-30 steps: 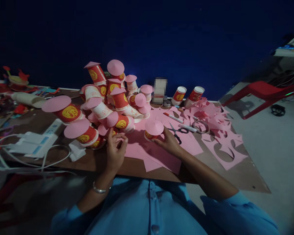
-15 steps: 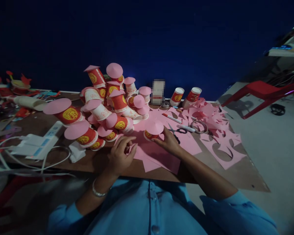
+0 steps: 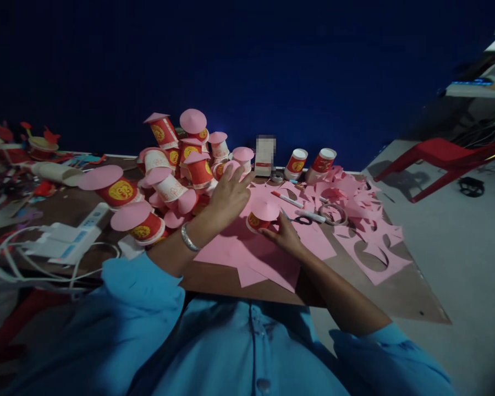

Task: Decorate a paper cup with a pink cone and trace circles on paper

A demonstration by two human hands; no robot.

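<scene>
My right hand grips a red paper cup from its right side. The cup is upside down and carries a pink paper cone like a hat. My left hand, a silver bracelet on its wrist, stretches forward with fingers extended near a small pink cone among the cups; whether it touches that cone I cannot tell. To the left stands a heap of red and white paper cups with pink cones, partly hidden by my left forearm. Pink paper sheets lie beneath my hands.
Scissors, markers and a tape roll lie right of the cup. Pink scraps cover the table's right side. Two bare cups stand at the back. A white power strip with cables sits left; a red chair stands right.
My left hand has moved forward and right from the table's front toward the cups, its fingers straightening. My right hand still holds the cup in about the same place.
</scene>
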